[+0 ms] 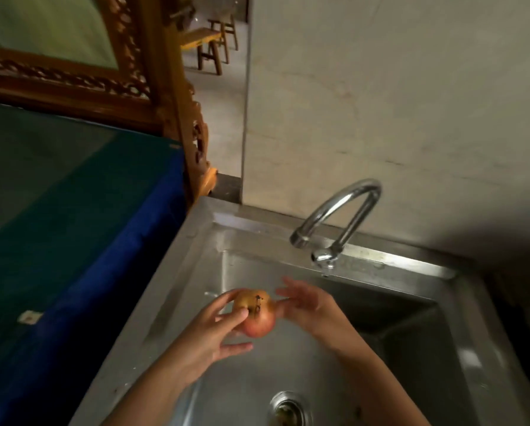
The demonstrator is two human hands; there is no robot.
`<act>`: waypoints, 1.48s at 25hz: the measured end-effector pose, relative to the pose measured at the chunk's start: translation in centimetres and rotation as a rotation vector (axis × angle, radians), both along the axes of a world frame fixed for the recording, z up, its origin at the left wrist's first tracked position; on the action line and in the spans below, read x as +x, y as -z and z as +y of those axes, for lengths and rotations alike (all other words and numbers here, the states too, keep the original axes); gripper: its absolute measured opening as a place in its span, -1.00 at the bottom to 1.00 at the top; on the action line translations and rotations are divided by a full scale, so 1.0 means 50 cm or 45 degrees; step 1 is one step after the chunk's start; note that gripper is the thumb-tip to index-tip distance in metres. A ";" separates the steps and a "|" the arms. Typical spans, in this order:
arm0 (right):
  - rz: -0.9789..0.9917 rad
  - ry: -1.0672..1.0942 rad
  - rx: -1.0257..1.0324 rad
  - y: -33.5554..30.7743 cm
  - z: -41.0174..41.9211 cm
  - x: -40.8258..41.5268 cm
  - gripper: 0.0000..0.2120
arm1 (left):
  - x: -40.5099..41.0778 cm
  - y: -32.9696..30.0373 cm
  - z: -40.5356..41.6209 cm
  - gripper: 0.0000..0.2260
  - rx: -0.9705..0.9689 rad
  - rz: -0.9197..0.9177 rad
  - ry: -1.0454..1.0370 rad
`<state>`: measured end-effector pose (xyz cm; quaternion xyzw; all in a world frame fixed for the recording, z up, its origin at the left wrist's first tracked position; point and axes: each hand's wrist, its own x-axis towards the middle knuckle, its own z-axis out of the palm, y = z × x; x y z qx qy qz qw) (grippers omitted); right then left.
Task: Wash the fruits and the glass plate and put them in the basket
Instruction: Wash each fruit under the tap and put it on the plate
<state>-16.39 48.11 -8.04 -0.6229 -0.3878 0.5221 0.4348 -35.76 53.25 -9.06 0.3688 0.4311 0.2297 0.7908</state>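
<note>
A round yellow-red fruit (255, 315) with a dark spot on top is held above the steel sink (193, 272). My left hand (214, 336) grips it from the left, thumb and fingers curled round its side. My right hand (306, 305) touches its right side with the fingertips, the fingers spread. The glass plate and the basket are not in view.
A curved chrome tap (340, 216) stands at the sink's back rim, with no stream visible. The drain (289, 408) lies at the bottom of the basin. A blue-covered surface (73, 229) borders the sink on the left, with a carved wooden frame (165, 96) behind it.
</note>
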 end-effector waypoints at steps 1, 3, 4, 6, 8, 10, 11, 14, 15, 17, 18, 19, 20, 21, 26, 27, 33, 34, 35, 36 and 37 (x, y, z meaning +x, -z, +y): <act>0.219 0.243 -0.046 0.015 -0.007 0.027 -0.71 | 0.020 0.013 -0.007 -0.73 -0.049 -0.019 -0.068; 0.566 0.610 -0.196 0.040 -0.008 0.063 -0.80 | 0.044 0.027 -0.015 -0.74 -0.112 -0.040 -0.202; 0.666 0.689 -0.267 0.049 -0.003 0.076 -0.74 | 0.053 0.031 -0.017 -0.72 -0.122 -0.034 -0.247; 0.830 0.748 -0.340 0.048 0.017 0.091 -0.64 | 0.067 0.034 -0.017 -0.72 -0.126 -0.010 -0.308; 0.883 0.778 -0.376 0.037 0.040 0.101 -0.61 | 0.078 0.036 -0.014 -0.73 -0.124 0.023 -0.352; 0.888 0.783 -0.395 0.024 0.052 0.107 -0.60 | 0.087 0.035 -0.011 -0.76 -0.123 0.047 -0.387; 0.896 0.780 -0.406 0.018 0.055 0.109 -0.61 | 0.092 0.035 -0.011 -0.78 -0.120 0.056 -0.399; 0.822 0.711 -0.400 -0.012 0.072 0.119 -0.64 | 0.103 0.032 -0.010 -0.80 -0.102 0.071 -0.408; 0.789 0.673 -0.385 -0.025 0.086 0.125 -0.64 | 0.107 0.032 -0.009 -0.80 -0.094 0.074 -0.405; 0.720 0.602 -0.366 -0.053 0.115 0.132 -0.65 | 0.114 0.032 -0.007 -0.79 -0.079 0.079 -0.403; 0.644 0.570 -0.360 -0.061 0.122 0.130 -0.65 | 0.116 0.031 -0.007 -0.78 -0.075 0.074 -0.398; 0.525 0.528 -0.359 -0.059 0.120 0.125 -0.67 | 0.118 0.031 -0.008 -0.78 -0.070 0.072 -0.390; 0.382 0.479 -0.365 -0.050 0.110 0.117 -0.71 | 0.119 0.031 -0.009 -0.77 -0.060 0.083 -0.385; 0.263 0.420 -0.374 -0.036 0.093 0.104 -0.78 | 0.120 0.030 -0.010 -0.76 -0.044 0.102 -0.383; 0.270 0.000 -0.272 0.015 0.042 0.024 -0.70 | 0.135 0.006 -0.006 -0.82 0.057 0.033 -0.436; 0.289 -0.037 -0.202 0.019 0.044 0.015 -0.65 | 0.137 -0.001 -0.005 -0.85 0.069 -0.005 -0.445; -0.577 -0.164 0.314 0.033 0.017 -0.018 -0.49 | 0.133 -0.011 0.010 -0.54 -0.267 -0.236 -0.384; -0.623 -0.141 0.331 0.036 0.009 -0.030 -0.48 | 0.139 -0.010 0.009 -0.58 -0.290 -0.224 -0.408; -0.575 -0.071 0.340 0.038 0.003 -0.042 -0.53 | 0.147 -0.007 0.007 -0.64 -0.286 -0.181 -0.442; -0.485 0.037 0.346 0.037 0.001 -0.054 -0.65 | 0.157 -0.006 0.003 -0.69 -0.255 -0.128 -0.468; -0.387 0.158 0.348 0.039 0.004 -0.061 -0.77 | 0.164 -0.001 -0.001 -0.71 -0.213 -0.088 -0.487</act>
